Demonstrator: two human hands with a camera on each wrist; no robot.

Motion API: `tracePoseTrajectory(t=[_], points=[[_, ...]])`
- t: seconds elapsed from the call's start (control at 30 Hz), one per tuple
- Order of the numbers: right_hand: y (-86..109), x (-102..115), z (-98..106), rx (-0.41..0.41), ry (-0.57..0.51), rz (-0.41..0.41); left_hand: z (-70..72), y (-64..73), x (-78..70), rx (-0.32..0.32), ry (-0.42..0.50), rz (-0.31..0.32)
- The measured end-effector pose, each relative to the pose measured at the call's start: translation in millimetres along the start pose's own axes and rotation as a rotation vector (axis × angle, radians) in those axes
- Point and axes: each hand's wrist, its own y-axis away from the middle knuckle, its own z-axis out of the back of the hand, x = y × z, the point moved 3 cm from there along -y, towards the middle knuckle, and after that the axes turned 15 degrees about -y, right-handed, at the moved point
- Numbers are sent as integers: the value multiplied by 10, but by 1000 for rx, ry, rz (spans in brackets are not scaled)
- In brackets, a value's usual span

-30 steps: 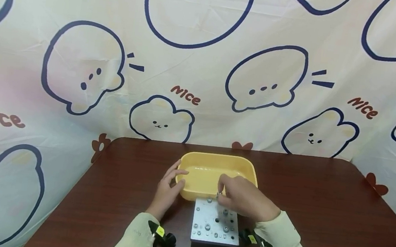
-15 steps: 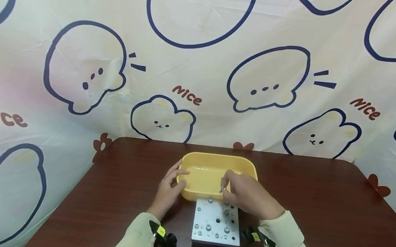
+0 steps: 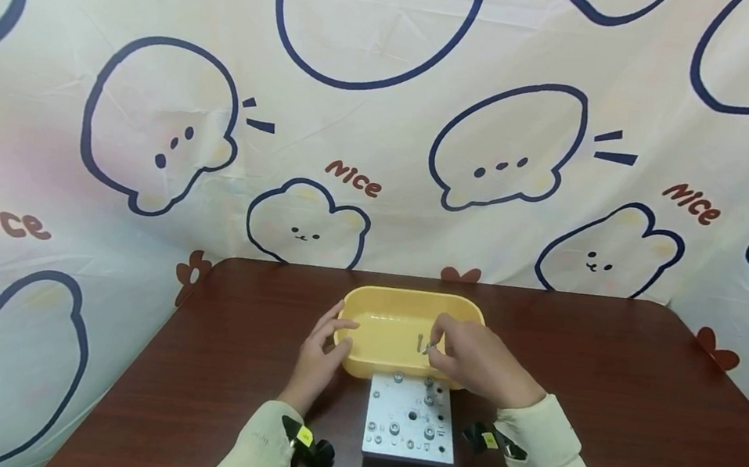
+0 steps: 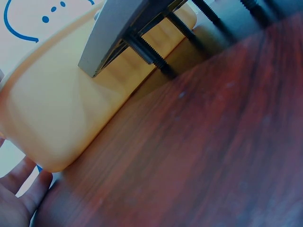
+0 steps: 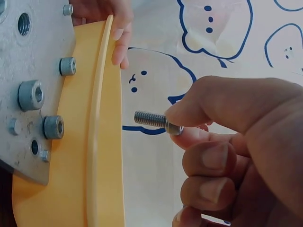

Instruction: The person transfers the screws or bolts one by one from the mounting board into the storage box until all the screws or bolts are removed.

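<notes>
My right hand (image 3: 481, 362) is over the right side of a yellow plastic tray (image 3: 377, 344). In the right wrist view its thumb and index finger pinch a socket-head bolt (image 5: 150, 119) by the head, threads pointing away from the palm. A second small bolt-like shape (image 3: 420, 342) shows beside those fingertips in the head view; whether it lies in the tray I cannot tell. My left hand (image 3: 317, 360) holds the tray's left end, fingers over the rim and thumb at the outer wall. Near the tray's front is a silver metal plate (image 3: 386, 416) carrying several bolts.
Bolt shanks (image 4: 147, 51) stick out under the plate in the left wrist view. Everything stands on a dark brown wooden table (image 3: 221, 371). Behind it hangs a pale cartoon-printed cloth (image 3: 401, 142). A black wrist camera (image 3: 317, 456) sits at the left cuff.
My right hand has moved from above the plate's back edge, up and right, farther over the tray, with the bolt in its fingers. My left hand stays on the tray's left end.
</notes>
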Motion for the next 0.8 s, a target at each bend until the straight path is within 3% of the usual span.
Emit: tracePoseTrajectory(t=[0.8], points=[[-59,-156,-21,-76,-14,11,2,0,-12,5,5,13]])
